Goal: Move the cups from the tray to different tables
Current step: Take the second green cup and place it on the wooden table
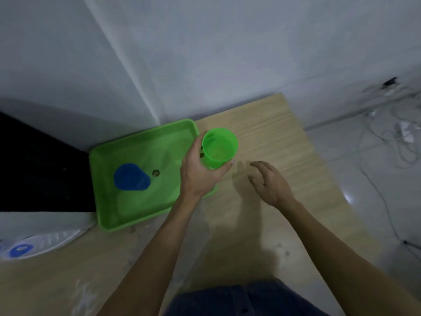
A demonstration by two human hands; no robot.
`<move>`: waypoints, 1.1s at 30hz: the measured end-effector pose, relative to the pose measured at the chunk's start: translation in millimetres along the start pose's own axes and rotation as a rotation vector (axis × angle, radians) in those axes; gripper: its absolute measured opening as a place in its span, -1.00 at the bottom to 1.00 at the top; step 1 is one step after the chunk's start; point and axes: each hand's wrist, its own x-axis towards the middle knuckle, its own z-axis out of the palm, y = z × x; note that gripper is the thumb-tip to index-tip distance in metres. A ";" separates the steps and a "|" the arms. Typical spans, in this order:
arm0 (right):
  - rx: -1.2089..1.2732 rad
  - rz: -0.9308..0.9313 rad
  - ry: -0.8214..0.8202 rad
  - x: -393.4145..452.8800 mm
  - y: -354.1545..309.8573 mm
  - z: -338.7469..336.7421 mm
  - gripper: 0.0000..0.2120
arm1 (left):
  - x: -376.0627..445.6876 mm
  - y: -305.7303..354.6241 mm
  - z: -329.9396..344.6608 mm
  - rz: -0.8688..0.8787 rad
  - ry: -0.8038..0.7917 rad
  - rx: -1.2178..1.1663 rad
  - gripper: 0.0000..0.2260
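A green tray (136, 208) sits on the wooden table (284, 137), pushed into the wall corner. A blue cup (131, 177) stands upside down in the tray's left half. My left hand (200, 173) grips a green cup (219, 147) upright around its lower wall, held above the tray's right edge. The cup's mouth faces up and looks empty. My right hand (271, 181) hovers just right of the cup over the table, fingers spread and holding nothing.
A small dark round object (155, 172) lies in the tray's middle. A white plastic bag with a blue mark (34, 245) lies at the table's left edge. Loose cables (391, 137) trail over the tiled floor to the right. White walls meet behind the tray.
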 end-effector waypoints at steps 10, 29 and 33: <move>0.170 0.237 0.109 -111.2 124.7 -108.6 -0.64 | -79.7 95.7 143.0 0.149 -0.300 -0.019 -0.24; 0.293 0.527 0.452 -284.5 419.2 -331.4 -0.57 | -176.3 284.2 520.5 0.312 -0.687 -0.123 -0.34; 0.318 0.606 0.521 -300.2 494.4 -368.2 -0.64 | -175.4 316.5 609.7 0.360 -0.811 -0.129 -0.36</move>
